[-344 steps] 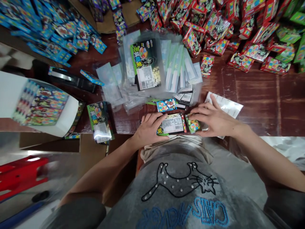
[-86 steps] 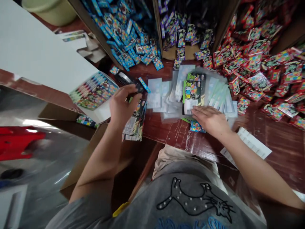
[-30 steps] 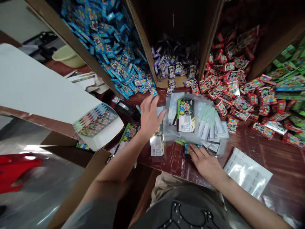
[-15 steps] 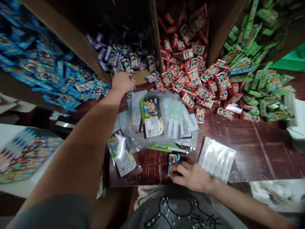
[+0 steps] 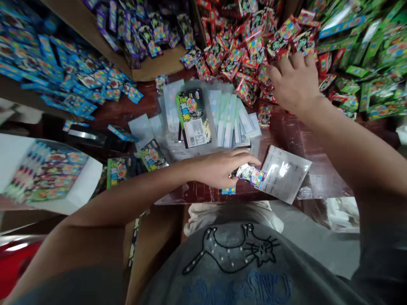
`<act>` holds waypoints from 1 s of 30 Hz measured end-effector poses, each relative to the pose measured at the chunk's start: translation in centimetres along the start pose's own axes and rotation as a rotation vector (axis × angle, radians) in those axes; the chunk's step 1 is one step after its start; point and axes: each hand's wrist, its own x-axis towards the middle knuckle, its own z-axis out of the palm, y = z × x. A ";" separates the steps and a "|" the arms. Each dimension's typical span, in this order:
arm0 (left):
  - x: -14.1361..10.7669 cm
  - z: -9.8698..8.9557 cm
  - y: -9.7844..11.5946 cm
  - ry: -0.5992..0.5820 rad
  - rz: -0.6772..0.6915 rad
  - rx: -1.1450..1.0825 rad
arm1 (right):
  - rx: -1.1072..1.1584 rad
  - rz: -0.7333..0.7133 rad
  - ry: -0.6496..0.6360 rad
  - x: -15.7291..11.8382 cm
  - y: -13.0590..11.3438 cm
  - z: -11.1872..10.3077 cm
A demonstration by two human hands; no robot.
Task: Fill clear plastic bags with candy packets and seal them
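My left hand (image 5: 219,167) is closed on a small purple packet (image 5: 256,176), pinched between thumb and fingers above the table's front part. Just below it, a blue packet (image 5: 228,190) lies on the table, partly covered by the hand. My right hand (image 5: 295,82) reaches into the heap of red packets (image 5: 237,59) with bent fingers. Its fingertips are hidden, so what they grip cannot be made out. Between the hands and the heaps lie clear plastic bags with black-and-green printed cards (image 5: 194,116).
Blue packets (image 5: 92,82) fill the left compartment, purple packets (image 5: 149,31) the one beside it, and green packets (image 5: 381,84) the far right. A printed white sheet (image 5: 282,173) lies front right. At left stands a white box (image 5: 85,182) holding a bag of packets.
My left hand has come back from the purple heap with a purple packet. My right hand has left the blue packet on the table and moved up to the red heap. The view has shifted.
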 end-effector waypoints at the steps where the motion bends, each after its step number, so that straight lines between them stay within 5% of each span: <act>1: 0.5 0.5 -0.5 -0.014 0.002 -0.011 | 0.000 -0.002 0.003 -0.7 -0.1 -0.4; 6: 1.3 1.6 -1.7 -0.075 0.032 -0.023 | 0.152 0.000 0.139 -7.9 -1.1 -4.4; 10: 1.4 3.3 -2.4 -0.167 0.047 -0.055 | 0.482 0.067 -0.115 -14.5 -2.5 -5.4; 14: 1.0 5.6 -2.7 -0.072 0.051 0.051 | 0.654 0.032 -0.277 -19.0 -3.2 -2.5; 17: 0.4 7.2 -1.6 0.013 0.037 0.208 | 0.659 0.009 -0.347 -20.5 -3.7 -0.4; 22: 0.4 8.6 0.6 -0.072 0.076 0.382 | 0.724 -0.008 -0.364 -20.9 -3.7 1.2; 30: 0.3 10.2 -1.0 0.166 -0.009 0.360 | 0.706 -0.044 -0.305 -21.7 -3.3 5.3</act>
